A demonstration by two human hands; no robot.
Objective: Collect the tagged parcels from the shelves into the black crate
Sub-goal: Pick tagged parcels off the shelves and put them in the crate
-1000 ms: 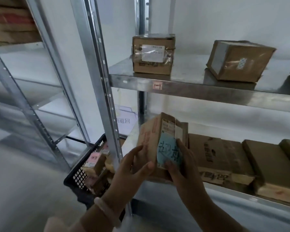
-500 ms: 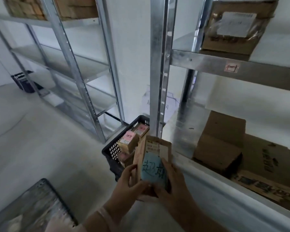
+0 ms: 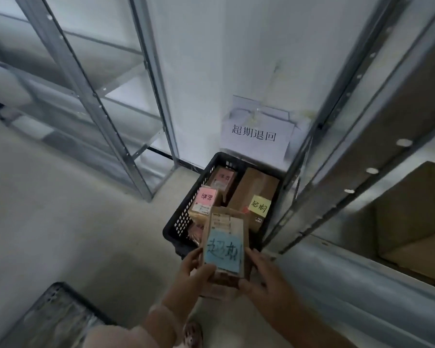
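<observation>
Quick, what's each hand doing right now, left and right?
Left hand: holding the blue-tagged parcel by its left side.
Right hand: holding the same parcel by its right side, above the crate.

Behind the left hand sat a pale bangle and a pale pink sleeve; the right forearm was unsleeved.

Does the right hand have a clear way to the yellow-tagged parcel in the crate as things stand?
Probably not yet. The right hand and the left hand both grip the blue-tagged parcel, held between it and the yellow-tagged parcel. The black crate is otherwise open-topped.
</observation>
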